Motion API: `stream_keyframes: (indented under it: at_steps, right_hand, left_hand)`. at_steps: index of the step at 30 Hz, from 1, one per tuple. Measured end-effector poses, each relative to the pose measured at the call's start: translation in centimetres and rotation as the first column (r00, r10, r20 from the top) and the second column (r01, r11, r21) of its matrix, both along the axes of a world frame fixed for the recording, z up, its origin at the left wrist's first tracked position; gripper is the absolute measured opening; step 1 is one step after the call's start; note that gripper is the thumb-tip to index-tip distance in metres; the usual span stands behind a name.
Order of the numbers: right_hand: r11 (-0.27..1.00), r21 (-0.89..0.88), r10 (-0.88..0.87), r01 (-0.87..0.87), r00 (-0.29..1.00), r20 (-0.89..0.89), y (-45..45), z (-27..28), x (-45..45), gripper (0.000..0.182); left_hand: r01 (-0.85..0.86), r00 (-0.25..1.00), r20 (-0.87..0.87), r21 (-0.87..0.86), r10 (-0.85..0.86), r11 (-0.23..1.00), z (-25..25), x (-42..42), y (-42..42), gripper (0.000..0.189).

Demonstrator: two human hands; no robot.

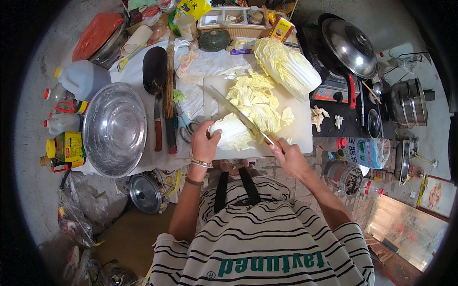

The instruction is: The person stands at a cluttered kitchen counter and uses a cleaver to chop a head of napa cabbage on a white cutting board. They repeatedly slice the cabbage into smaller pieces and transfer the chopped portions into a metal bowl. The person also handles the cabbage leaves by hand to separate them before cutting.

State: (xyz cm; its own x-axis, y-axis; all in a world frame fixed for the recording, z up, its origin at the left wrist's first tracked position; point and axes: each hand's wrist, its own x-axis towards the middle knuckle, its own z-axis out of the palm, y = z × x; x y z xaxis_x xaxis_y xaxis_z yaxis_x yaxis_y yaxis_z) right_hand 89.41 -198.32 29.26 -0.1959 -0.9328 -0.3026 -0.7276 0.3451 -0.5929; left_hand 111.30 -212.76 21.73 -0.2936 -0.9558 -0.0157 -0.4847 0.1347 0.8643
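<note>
My left hand presses on the pale base of a partly cut napa cabbage on a white cutting board. In my right hand is the handle of a kitchen knife, its long blade slanting across the cabbage towards the upper left. Cut yellow-green cabbage leaves lie heaped beyond and to the right of the blade, with a few loose bits by the board's right side. A whole napa cabbage rests over the board's upper right corner.
Left of the board are scissors, a dark eggplant and a large metal basin. A green squash sits at the back. A gas stove carries a lidded wok on the right.
</note>
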Motion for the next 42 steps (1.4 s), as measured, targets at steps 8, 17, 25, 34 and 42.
stream_keyframes:
  at_steps: [8,17,25,34,42]
  right_hand:
    - [0.995,0.095,0.031,-0.033,0.999,0.026,2.0,3.8,-0.1,0.042]
    - [0.990,0.138,-0.028,0.008,0.989,0.142,0.1,2.3,-0.1,0.046]
    - [0.989,0.135,-0.077,0.056,0.984,0.158,-0.4,0.9,0.7,0.043]
    - [0.992,0.110,-0.078,0.061,0.984,0.159,2.0,4.7,1.0,0.042]
    - [0.982,0.087,-0.180,0.165,0.960,0.216,0.9,-1.4,1.7,0.038]
  left_hand:
    - [0.028,0.995,-0.097,0.087,-0.020,0.996,-0.6,-0.8,-0.9,0.026]
    - [0.034,0.999,-0.026,-0.041,-0.035,0.999,-1.2,-0.8,-0.5,0.028]
    - [0.045,0.997,0.066,-0.149,-0.036,0.988,-0.6,-1.3,-0.5,0.027]
    - [-0.137,0.990,0.024,0.039,0.137,0.990,0.0,-1.9,2.6,0.027]
    - [-0.197,0.980,-0.029,-0.043,0.196,0.979,-0.8,-2.5,4.3,0.027]
